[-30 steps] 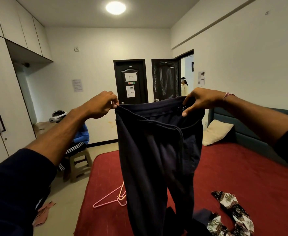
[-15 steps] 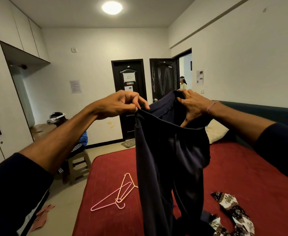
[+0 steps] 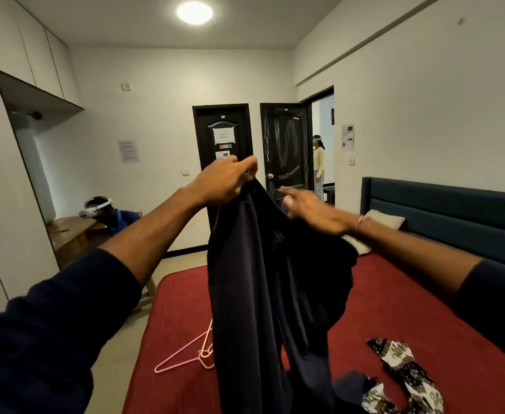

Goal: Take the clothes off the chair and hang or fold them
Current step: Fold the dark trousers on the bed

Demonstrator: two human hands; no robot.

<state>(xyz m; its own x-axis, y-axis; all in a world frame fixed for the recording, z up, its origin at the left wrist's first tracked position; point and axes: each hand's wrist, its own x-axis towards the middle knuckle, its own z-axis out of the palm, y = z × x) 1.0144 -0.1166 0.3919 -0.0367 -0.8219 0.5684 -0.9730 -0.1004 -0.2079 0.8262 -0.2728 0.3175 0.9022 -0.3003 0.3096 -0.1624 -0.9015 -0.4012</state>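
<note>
Since a second ago, waistband gathered: left hand [image 3: 225, 180] now pinching both ends of the trousers [image 3: 263, 294], right hand [image 3: 311, 209] let go, fingers loose. Halved lengthwise, so probably ready for the pink hanger [image 3: 185, 352] near the bed's [image 3: 424, 309] foot edge.

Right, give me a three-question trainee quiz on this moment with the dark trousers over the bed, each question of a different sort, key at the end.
1. True or false: the left hand pinches the top of the dark trousers.
2. Multiple choice: the pink hangers lie (A) on the red bed cover, (B) on the floor, (C) on the pillow.
3. Fill in: the patterned cloth lies on the bed nearer the person's ____ side.

Key:
1. True. The right hand is blurred, its fingers stretched out at the cloth, so its hold is unclear.
2. A, partly hidden behind the hanging trousers.
3. Right.
</note>
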